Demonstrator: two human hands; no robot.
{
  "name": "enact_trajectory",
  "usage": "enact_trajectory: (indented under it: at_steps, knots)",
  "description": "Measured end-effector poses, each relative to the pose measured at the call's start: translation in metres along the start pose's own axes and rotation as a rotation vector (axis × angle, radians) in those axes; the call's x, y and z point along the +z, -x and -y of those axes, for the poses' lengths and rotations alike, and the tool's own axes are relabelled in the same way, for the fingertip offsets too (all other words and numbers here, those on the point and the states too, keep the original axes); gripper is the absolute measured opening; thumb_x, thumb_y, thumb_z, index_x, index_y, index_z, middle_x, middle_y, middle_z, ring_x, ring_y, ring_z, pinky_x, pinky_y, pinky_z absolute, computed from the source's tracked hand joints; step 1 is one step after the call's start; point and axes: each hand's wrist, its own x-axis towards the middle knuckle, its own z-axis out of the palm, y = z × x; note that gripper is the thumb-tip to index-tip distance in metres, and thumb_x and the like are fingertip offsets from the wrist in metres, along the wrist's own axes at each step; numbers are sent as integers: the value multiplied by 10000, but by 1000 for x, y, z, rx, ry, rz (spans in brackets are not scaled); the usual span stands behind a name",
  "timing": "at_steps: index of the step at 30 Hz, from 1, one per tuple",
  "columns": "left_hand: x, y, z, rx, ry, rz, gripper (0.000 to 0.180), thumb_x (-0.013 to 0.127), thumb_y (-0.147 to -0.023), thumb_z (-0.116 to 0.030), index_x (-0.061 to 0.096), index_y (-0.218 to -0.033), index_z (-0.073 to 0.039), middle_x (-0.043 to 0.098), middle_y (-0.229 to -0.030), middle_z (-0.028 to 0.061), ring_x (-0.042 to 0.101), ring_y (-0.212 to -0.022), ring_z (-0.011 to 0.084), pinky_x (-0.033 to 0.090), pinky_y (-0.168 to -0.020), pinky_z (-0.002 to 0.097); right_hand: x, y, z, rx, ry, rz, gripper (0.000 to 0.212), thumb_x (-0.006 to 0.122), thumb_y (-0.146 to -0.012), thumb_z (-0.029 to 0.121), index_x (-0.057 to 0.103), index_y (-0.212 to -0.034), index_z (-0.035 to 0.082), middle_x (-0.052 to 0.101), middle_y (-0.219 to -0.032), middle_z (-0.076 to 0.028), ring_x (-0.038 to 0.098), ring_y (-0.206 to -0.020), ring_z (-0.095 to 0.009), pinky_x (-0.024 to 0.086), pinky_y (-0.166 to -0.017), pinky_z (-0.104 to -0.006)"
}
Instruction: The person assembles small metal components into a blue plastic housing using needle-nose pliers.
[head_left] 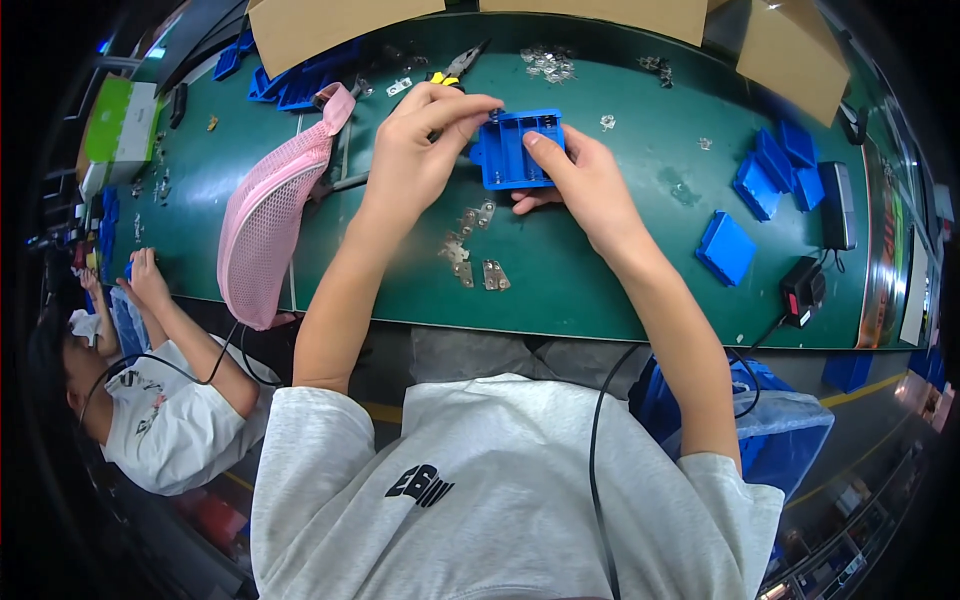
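Note:
A blue plastic battery holder [513,150] with several slots is held above the green table [620,290]. My right hand [580,180] grips it from the right, thumb pressed on its front face. My left hand [420,140] pinches at its top left corner, where a small metal piece seems to sit between the fingertips. Below the hands, a few metal contact plates [470,250] lie loose on the table.
Blue holders [726,247] lie at the right and more [785,170] farther right; black boxes [803,288] near the edge. Pliers [455,70] and metal bits [548,62] sit at the back. A pink mesh cap [268,215] lies left. A seated co-worker [160,390] works at far left.

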Motion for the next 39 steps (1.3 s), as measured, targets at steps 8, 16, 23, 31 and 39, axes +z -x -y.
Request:
enact_trajectory:
  at_steps: [8,16,23,31,39]
  knots:
    - [4,0,2,-37,28,15,168,631,-833,-29,701,-983,-62,574,-863,65,572,-758,159,470,-654,260,-1,1,0,-24,-19,24,380,542,-940,290,525,-1112,-48,617,-886,-110,630,-688,-151,567,-600,-260]
    - [11,1,-8,135,-138,-36,206,644,-783,28,698,-965,-51,552,-836,84,565,-741,202,469,-653,290,-2,0,-4,-70,-78,30,357,554,-933,249,519,-1087,-71,615,-872,-117,634,-645,-146,552,-532,-242]
    - [4,-1,0,-193,206,100,308,589,-914,-281,651,-1075,-26,598,-961,54,562,-790,120,478,-690,252,3,2,-1,-115,-59,23,337,573,-923,223,510,-1118,-44,611,-904,-102,618,-687,-127,541,-565,-240]
    - [2,5,-14,-451,493,345,348,602,-916,-302,596,-1091,-1,615,-935,37,556,-831,99,454,-751,233,1,2,-9,-371,218,-151,379,681,-854,281,577,-1045,-28,613,-893,-74,583,-738,-109,505,-631,-240]
    - [5,11,-25,-183,535,221,268,600,-917,-195,586,-1069,25,575,-957,63,550,-877,130,453,-792,263,-3,4,-3,-672,423,-191,349,742,-805,281,615,-914,-26,616,-843,-66,574,-773,-135,467,-701,-251]
